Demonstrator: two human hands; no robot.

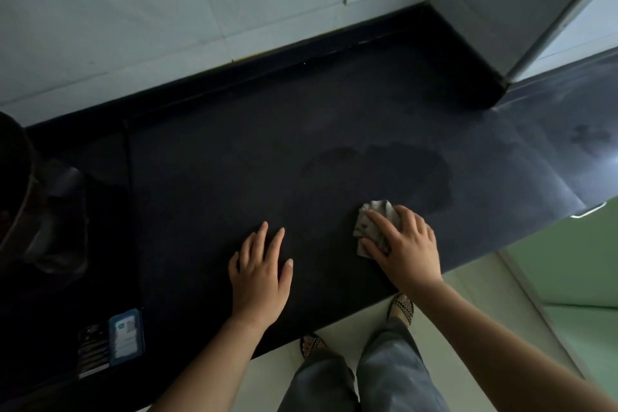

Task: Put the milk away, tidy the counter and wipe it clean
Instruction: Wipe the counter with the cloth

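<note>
Your left hand (261,274) lay flat, fingers straight, on the dark counter (217,160), while your right hand (406,246) pressed a crumpled grey cloth (376,215) onto it with spread fingers, beside a damp patch (401,170).

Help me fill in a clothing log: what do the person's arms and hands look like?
Both forearms are bare as far as the frame shows, with no sleeves in view. The left hand and right hand wear no gloves, and no rings, watch or bracelets are visible in the dim light.
</note>
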